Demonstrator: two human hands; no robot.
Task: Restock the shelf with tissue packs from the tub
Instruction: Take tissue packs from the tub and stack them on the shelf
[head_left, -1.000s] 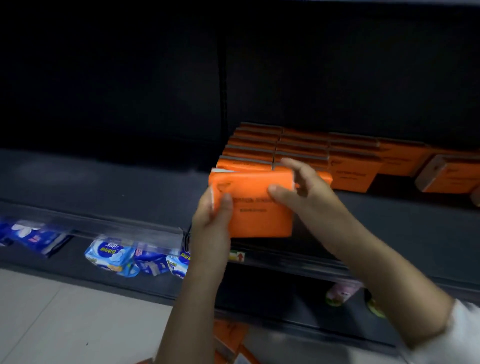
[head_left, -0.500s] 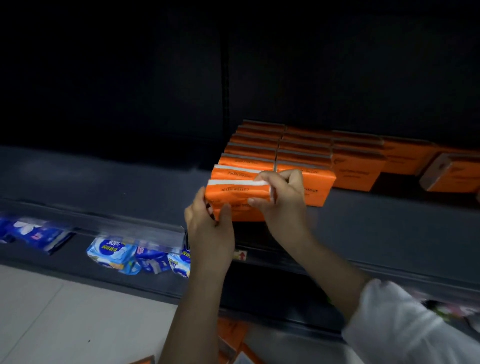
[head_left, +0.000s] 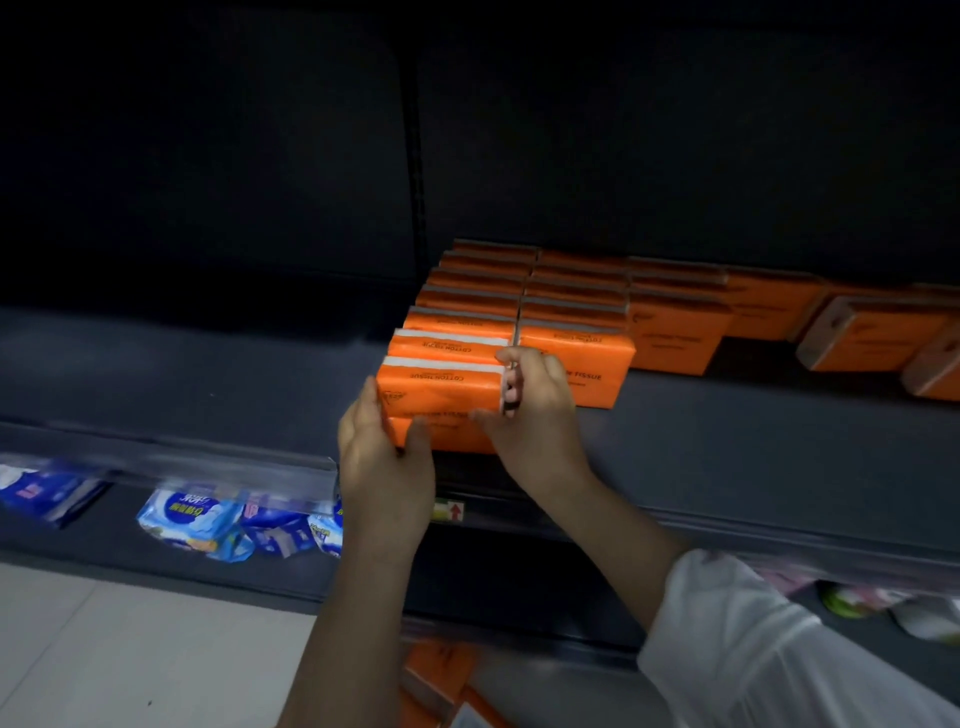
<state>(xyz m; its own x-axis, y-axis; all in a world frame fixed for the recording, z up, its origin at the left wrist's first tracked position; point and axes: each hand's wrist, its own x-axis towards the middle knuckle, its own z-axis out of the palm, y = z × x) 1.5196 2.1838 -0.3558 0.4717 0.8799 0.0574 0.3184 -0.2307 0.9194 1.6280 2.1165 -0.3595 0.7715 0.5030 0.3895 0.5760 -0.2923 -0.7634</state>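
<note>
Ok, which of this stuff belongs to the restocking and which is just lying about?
Job: orange tissue pack gripped by left hand and right hand; orange rows on the shelf; spare orange packs below.
Lying about: blue packets underneath; pink and green items lower right.

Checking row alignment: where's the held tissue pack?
Head view, centre: tissue pack at the front of the leftmost orange row on the shelf, left hand and right hand gripping its ends.
</note>
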